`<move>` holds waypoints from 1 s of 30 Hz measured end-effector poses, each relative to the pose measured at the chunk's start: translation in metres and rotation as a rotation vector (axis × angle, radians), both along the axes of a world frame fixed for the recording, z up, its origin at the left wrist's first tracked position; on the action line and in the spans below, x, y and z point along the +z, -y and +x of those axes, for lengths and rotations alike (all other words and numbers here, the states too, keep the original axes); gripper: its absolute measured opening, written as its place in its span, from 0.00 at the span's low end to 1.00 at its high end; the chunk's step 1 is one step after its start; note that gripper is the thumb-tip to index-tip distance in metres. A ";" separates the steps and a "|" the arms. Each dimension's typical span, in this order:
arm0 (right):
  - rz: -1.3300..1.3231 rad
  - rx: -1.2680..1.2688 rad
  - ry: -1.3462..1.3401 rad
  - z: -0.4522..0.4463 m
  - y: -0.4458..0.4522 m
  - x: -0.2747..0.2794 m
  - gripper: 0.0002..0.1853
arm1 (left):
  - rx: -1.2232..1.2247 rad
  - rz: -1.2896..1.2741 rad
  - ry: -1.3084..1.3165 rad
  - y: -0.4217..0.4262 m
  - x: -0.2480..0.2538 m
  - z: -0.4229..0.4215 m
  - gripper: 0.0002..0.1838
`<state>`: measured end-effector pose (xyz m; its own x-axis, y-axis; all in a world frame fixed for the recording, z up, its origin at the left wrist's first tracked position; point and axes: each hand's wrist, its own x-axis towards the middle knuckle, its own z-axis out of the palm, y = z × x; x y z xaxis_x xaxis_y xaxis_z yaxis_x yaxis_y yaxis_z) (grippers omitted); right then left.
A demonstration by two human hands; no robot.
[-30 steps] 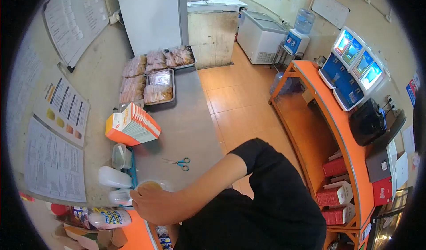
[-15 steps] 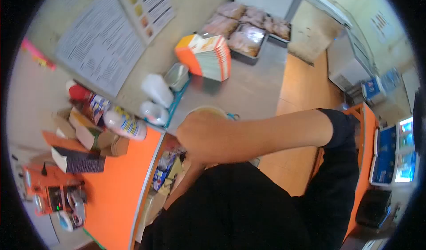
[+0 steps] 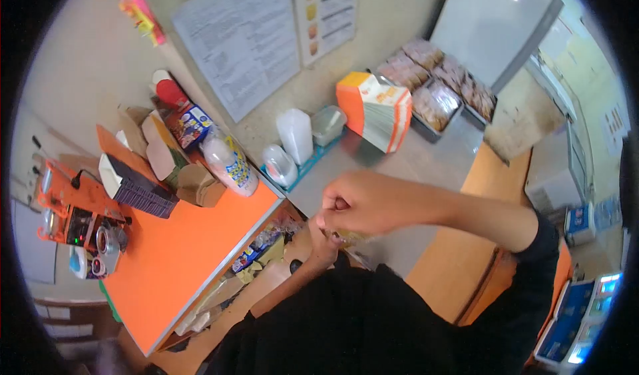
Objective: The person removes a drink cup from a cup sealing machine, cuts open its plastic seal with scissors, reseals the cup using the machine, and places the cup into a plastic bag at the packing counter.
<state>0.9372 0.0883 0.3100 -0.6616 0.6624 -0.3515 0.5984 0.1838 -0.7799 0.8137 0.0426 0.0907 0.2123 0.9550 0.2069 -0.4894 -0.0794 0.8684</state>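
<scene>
My right hand is closed, its fingers curled inward, just above the near end of the metal counter. What its fingers pinch is too small or hidden to name. Close below and to its left, my left hand is closed too, its fingertips meeting those of the right hand. Partly hidden beneath the hands is a pale yellowish, see-through thing, whose kind I cannot make out. Both hands are in front of my black clothing.
An orange-and-white stack of folded cartons and trays of wrapped meat occupy the metal counter. White containers line the wall. The orange counter at left holds a spray bottle, cardboard boxes and an orange machine.
My view has swung so the counters appear further right. My right hand has turned and come in to meet my left hand, which was mostly hidden and now shows.
</scene>
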 end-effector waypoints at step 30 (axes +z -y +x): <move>0.545 -0.109 -0.440 -0.048 0.013 -0.051 0.06 | 0.310 0.028 -0.104 0.009 0.009 -0.039 0.52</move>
